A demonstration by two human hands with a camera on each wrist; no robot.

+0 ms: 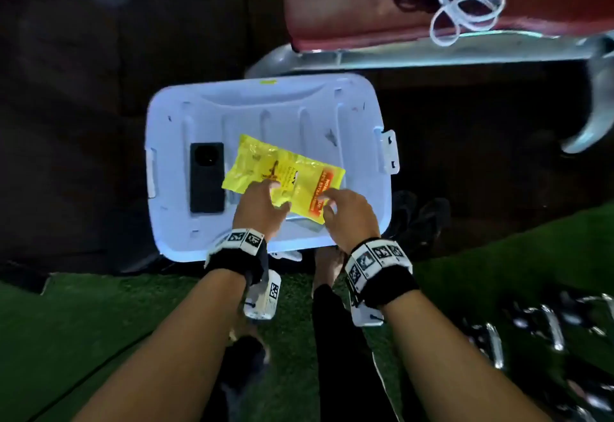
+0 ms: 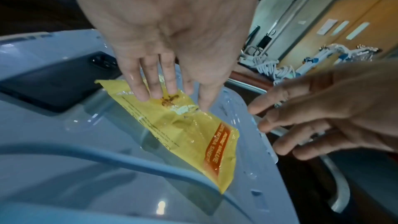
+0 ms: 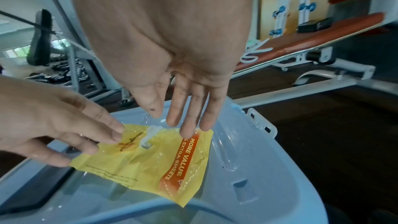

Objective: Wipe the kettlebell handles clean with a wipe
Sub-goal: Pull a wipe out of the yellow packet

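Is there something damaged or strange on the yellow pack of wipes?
Yes. The wipe pack on the bin lid is crumpled and its centre flap looks torn open, with a white wipe poking out. A brown smear marks the film beside it.

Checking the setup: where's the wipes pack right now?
Head view, centre: the yellow wipes pack lies on the white bin lid, right of the black phone, under both hands' fingertips.

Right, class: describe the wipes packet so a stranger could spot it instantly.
Find the white storage-bin lid on the floor before the red bench. On it, beside a black phone, lies the wipes packet under both hands. It alone is crinkly yellow with an orange stripe.
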